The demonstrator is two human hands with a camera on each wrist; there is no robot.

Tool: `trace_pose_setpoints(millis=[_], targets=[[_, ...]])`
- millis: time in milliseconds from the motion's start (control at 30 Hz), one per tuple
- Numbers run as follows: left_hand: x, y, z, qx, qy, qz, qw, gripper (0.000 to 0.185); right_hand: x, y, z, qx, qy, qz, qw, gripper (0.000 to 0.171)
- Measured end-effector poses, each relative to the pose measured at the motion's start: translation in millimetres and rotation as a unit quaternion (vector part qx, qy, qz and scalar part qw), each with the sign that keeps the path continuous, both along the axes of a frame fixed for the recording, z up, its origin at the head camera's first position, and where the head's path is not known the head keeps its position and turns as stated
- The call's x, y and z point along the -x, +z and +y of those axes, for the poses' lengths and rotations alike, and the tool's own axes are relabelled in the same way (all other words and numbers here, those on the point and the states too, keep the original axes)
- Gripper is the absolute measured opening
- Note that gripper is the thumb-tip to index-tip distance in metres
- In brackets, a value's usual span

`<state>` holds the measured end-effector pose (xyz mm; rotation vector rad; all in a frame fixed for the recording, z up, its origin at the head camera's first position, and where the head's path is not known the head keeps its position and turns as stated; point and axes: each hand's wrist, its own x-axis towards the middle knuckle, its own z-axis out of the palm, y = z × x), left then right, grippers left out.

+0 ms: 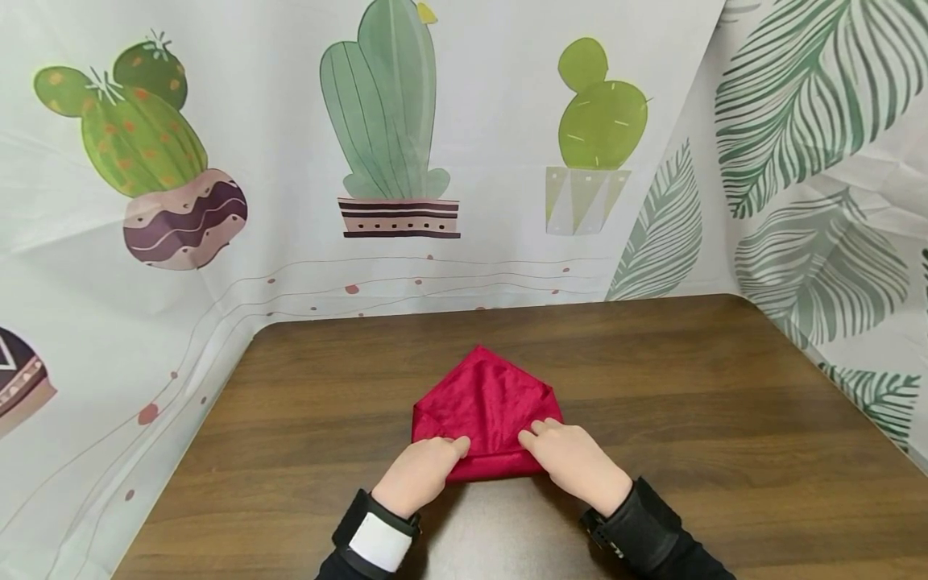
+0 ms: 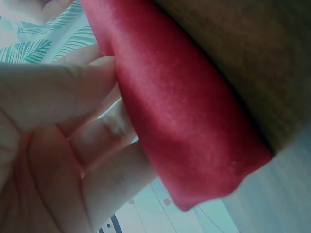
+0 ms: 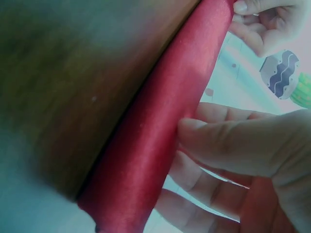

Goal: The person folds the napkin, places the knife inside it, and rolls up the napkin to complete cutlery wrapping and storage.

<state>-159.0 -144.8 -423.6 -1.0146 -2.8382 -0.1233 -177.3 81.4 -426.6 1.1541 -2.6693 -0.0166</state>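
A shiny red cloth (image 1: 484, 395) lies on the table, folded to a point at its far end and with a thick fold along its near edge. At the left of that near fold, my left hand (image 1: 419, 474) pinches the fabric. My right hand (image 1: 578, 463) grips the same fold toward its right end. The left wrist view shows the thumb against the rounded red fold (image 2: 170, 107), fingers behind it. Similarly, in the right wrist view the thumb presses the rolled edge (image 3: 150, 126), and some fingertips are hidden behind the cloth.
The brown wooden table (image 1: 312, 387) has rounded far corners. A white backdrop printed with cactus pictures (image 1: 391, 121) hangs behind it, and leaf-printed fabric (image 1: 819, 266) covers the right side. Both wrists wear dark bands.
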Motion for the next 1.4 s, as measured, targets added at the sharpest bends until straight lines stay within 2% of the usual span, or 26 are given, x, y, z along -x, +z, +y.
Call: trace_pose_setpoints(millis=[400, 767, 1100, 1300, 1400], targets=[[-0.6, 1.3, 3, 0.001, 0.006, 0.002, 1.0000, 0.025, -3.3, 3.3, -1, 0.015, 0.003, -0.007, 1.000, 0.017], [0.7, -3.2, 5, 0.003, 0.028, 0.005, 0.9996, 0.022, -2.3, 4.1, 0, 0.008, 0.008, -0.024, 1.000, 0.029], [-1.1, -2.3, 7, 0.027, 0.038, 0.052, 0.9976, 0.016, -2.0, -0.1, -1, 0.005, 0.008, -0.021, 1.000, 0.031], [-5.1, 1.1, 10, 0.052, 0.027, 0.069, 0.9959, 0.018, -1.8, -4.6, -2, 0.004, 0.010, -0.008, 1.000, 0.021], [-7.5, 2.2, 11, 0.058, 0.028, 0.083, 0.9945, 0.012, -1.6, -5.2, -2, 0.007, 0.015, -0.001, 1.000, 0.019]])
